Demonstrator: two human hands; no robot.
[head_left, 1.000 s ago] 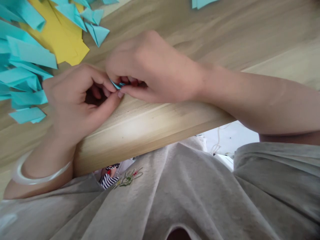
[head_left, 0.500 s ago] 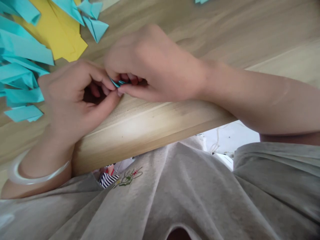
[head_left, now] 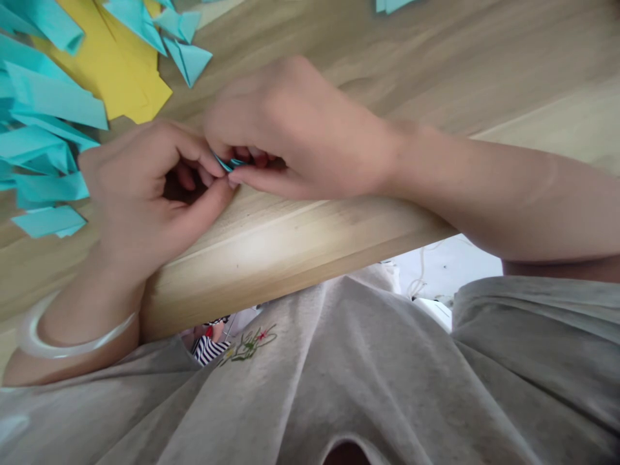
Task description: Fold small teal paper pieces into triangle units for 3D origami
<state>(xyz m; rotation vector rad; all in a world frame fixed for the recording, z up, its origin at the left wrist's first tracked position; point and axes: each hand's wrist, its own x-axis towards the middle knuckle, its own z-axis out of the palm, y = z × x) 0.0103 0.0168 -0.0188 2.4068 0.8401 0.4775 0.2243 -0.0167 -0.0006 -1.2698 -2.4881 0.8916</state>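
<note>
Between my fingertips is a small folded piece of blue paper [head_left: 234,164], of which only a narrow edge shows. My left hand [head_left: 150,187] pinches it from the left, thumb and forefinger closed. From the other side my right hand [head_left: 295,135] grips it with curled fingers and the thumb beneath. Both hands meet just above the wooden table [head_left: 271,239], and most of the paper is hidden behind the fingers.
Many folded blue paper pieces [head_left: 53,97] lie to the left of my left hand. Yellow paper strips [head_left: 121,71] lie among them, with a blue folded triangle [head_left: 188,61] beside. More blue paper [head_left: 392,5] shows at the top edge. The table's edge runs close to my body.
The view has shifted slightly, so the papers on the table appear a little lower and further right. Both hands keep the same grip on the blue paper.
</note>
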